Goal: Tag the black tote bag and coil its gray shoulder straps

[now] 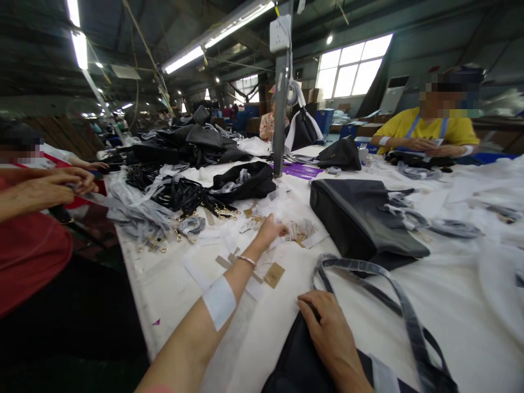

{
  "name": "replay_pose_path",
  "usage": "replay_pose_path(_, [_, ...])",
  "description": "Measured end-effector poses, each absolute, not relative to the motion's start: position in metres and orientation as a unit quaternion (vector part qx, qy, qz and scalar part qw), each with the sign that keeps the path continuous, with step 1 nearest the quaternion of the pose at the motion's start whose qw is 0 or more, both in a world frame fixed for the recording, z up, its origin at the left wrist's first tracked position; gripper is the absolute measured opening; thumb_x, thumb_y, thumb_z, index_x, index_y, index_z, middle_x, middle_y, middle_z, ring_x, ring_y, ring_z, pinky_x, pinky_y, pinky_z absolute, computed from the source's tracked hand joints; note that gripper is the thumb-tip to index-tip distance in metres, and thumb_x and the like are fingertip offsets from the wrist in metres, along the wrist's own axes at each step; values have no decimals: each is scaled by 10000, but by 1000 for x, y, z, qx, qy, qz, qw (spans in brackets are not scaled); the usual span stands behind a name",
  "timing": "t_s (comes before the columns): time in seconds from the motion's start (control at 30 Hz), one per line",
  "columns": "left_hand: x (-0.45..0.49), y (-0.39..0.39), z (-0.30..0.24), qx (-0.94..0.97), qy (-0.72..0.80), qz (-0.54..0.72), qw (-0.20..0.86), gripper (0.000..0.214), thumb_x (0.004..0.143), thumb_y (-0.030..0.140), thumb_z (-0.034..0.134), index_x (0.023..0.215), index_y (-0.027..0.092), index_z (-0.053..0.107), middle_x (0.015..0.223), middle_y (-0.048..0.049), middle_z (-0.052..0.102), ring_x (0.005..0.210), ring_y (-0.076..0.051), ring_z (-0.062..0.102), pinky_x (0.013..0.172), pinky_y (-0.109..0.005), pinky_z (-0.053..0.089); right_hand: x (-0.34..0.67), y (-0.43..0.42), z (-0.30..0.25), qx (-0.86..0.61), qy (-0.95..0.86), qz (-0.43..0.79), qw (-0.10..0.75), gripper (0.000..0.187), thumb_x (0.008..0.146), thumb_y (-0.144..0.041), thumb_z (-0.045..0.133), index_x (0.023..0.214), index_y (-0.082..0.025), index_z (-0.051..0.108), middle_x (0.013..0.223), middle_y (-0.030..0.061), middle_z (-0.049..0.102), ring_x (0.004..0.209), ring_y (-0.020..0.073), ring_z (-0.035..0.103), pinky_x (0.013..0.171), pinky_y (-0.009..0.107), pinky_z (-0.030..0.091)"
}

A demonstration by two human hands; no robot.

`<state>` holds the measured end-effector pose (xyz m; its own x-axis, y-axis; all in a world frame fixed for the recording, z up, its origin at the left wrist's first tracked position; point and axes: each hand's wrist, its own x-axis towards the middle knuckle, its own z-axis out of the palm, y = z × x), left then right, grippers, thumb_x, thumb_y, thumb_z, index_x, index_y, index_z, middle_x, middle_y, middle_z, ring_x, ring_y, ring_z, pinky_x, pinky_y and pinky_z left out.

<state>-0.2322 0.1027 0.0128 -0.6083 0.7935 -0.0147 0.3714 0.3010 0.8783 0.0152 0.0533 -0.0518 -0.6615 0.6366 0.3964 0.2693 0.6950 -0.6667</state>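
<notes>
My left hand (272,231) reaches across the white table to a small heap of hang tags with strings (301,232). Its fingers are curled together at the heap's edge; whatever is between them is too small to make out. At the near edge, my right hand (331,330) grips the top edge of a black handbag (289,355). Wrapped handles (393,281) arch up from that bag, toward the right. Brown cards (274,275) and white slips lie beneath and beside my left forearm.
Another black bag (347,218) lies beyond my right hand. Black straps with gold clasps (184,194) and grey wrapped straps (139,210) are piled at left. A grey post (281,109) rises from the table. Co-workers stand at left and at the far right (429,131).
</notes>
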Motion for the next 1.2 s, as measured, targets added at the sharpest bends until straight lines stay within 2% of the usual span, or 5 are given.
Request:
replay_pose_path(0.13, [-289,32,18,351,840,366,192,182,884,246,435,958,134,559,757,-48,669,679,-158,642,609,-254,490,14,55,-52,-264,-863,293,316,141,913,-321,553,908,-249,675,939,48,679,984,266,571,915,429,446])
replay_pose_path(0.43, [-284,15,0,381,898,171,135,296,640,331,743,887,206,636,946,-62,710,908,-251,650,729,-281,472,14,54,-51,-263,-861,292,322,140,908,-308,559,895,-240,681,925,56,681,973,266,571,912,432,450])
replay_pose_path(0.73, [-227,99,22,459,862,207,54,300,930,245,432,1217,184,493,1092,-120,672,1064,-223,613,890,-312,441,12,52,-43,-280,-864,283,307,116,896,-235,570,872,-240,684,899,41,686,936,247,586,851,390,461])
replay_pose_path(0.93, [-165,153,0,531,812,217,105,370,834,446,619,1091,184,572,1069,-145,679,1030,-288,638,849,-350,474,13,51,-40,-276,-869,285,295,133,901,-237,556,884,-240,688,906,45,689,939,248,592,860,396,465])
replay_pose_path(1.2, [-151,162,-11,501,812,276,119,179,806,230,589,966,168,639,1025,-144,686,999,-278,645,834,-361,490,13,55,-48,-265,-872,287,294,165,919,-261,522,916,-242,686,921,59,685,949,257,587,880,416,462])
